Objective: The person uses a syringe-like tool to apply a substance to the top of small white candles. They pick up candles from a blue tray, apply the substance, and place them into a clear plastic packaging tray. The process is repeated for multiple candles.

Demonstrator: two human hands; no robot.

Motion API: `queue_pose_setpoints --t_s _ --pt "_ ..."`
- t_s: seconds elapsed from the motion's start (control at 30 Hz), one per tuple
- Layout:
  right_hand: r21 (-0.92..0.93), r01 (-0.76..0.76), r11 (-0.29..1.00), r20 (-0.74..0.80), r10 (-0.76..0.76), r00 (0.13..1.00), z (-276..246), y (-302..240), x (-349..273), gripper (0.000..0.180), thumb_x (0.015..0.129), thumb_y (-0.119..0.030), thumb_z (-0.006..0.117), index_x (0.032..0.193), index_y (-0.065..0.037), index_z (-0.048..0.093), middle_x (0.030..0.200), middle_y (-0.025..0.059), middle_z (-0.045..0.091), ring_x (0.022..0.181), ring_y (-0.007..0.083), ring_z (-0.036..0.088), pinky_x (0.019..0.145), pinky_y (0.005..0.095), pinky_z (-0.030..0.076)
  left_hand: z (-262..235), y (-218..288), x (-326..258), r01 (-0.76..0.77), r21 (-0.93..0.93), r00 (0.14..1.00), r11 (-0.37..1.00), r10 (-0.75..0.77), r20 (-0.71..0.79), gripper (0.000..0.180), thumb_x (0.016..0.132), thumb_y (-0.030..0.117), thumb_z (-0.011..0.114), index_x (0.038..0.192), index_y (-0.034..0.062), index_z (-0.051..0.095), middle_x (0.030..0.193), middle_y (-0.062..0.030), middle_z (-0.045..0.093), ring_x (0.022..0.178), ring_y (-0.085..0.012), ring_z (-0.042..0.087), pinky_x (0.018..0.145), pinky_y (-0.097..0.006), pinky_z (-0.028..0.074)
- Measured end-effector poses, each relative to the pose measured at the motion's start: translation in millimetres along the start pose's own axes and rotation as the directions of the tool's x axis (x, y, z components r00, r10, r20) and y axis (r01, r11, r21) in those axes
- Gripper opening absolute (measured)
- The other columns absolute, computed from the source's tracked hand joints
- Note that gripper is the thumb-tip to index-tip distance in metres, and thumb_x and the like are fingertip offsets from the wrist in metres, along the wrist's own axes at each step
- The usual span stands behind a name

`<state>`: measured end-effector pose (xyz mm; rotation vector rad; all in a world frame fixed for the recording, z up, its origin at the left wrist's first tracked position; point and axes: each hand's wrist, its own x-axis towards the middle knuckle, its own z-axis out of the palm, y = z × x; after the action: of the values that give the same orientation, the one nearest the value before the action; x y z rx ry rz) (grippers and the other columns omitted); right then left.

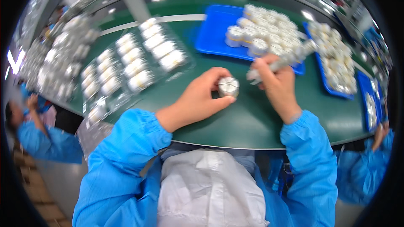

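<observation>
While left hand pinches small white cylinder over green table, right hand grasps pale elongated item, kind blurred. Fingertip hold could slip if cylinder gets pushed sideways; item's far end, overlapping blue tray in view, could knock white pieces. Blue sleeves cross table's front edge; room right of right wrist.

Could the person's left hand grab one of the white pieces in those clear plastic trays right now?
Probably not straight away: the left hand is gripping a round white piece. If it were free, likely yes, as nothing seems to stand between it and the nearest clear plastic tray.
</observation>
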<state>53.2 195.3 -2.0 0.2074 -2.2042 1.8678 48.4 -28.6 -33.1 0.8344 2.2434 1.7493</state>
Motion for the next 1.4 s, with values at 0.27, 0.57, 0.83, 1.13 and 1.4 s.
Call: queue_pose_setpoints --t_s 0.27,0.57,0.83,1.13,1.4 --pt "-0.302 0.136 0.943 0.159 -0.091 0.983 2.1 15.7 -9.0 0.019 0.095 -0.011 0.068 0.080 0.001 0.064 0.073 0.0022 0.061 0.065 0.0086 0.054 0.057 0.0270 0.042 -70.2 24.7 -83.1 0.030 0.297 0.916 0.955 0.093 -0.391 0.060 0.090 0.001 0.070 0.145 0.0044 0.047 0.128 -0.0092 0.059 0.110 -0.0159 0.058 0.101 -0.034 0.047" --pt "-0.297 0.146 0.944 0.189 -0.092 0.978 8.0 18.2 -7.0 0.020 0.093 -0.011 0.068 0.078 0.001 0.063 0.070 0.0023 0.060 0.064 0.0082 0.052 0.058 0.0274 0.040 -168.9 24.4 -164.1 0.316 0.844 0.879 0.434 0.201 -0.433 0.038 0.092 0.001 0.061 0.130 0.0050 0.062 0.123 -0.0172 0.065 0.115 -0.0316 0.061 0.098 -0.038 0.047" --pt "-0.293 0.185 0.938 0.220 -0.122 0.968 13.4 19.0 -5.2 0.021 0.092 -0.018 0.072 0.080 0.000 0.067 0.069 0.0062 0.065 0.062 0.0132 0.060 0.057 0.0312 0.047 -122.9 44.9 -40.6 0.052 0.717 0.859 0.695 0.336 -0.387 0.018 0.097 0.008 0.061 0.113 0.0048 0.069 0.104 -0.0078 0.070 0.091 -0.0200 0.064 0.075 -0.031 0.048" --pt "-0.331 0.200 0.922 0.202 -0.138 0.970 9.3 31.8 -0.5 0.021 0.087 -0.021 0.074 0.080 -0.002 0.067 0.074 0.0127 0.065 0.063 0.0295 0.062 0.059 0.0398 0.049 -15.5 14.1 142.6 -0.031 0.778 0.949 0.628 0.262 -0.174 0.042 0.088 0.023 0.075 0.122 0.0005 0.064 0.116 -0.0187 0.067 0.105 -0.0348 0.066 0.090 -0.044 0.054" --pt "-0.160 0.088 0.983 0.143 -0.065 0.988 5.3 20.7 -0.5 0.022 0.091 -0.019 0.073 0.082 0.000 0.067 0.066 0.0086 0.066 0.057 0.0164 0.063 0.055 0.0328 0.048 -30.0 20.6 85.6 -0.152 0.647 0.932 0.747 0.327 -0.158 0.045 0.081 0.016 0.082 0.120 0.0001 0.067 0.112 -0.0141 0.069 0.097 -0.0281 0.067 0.084 -0.035 0.054"
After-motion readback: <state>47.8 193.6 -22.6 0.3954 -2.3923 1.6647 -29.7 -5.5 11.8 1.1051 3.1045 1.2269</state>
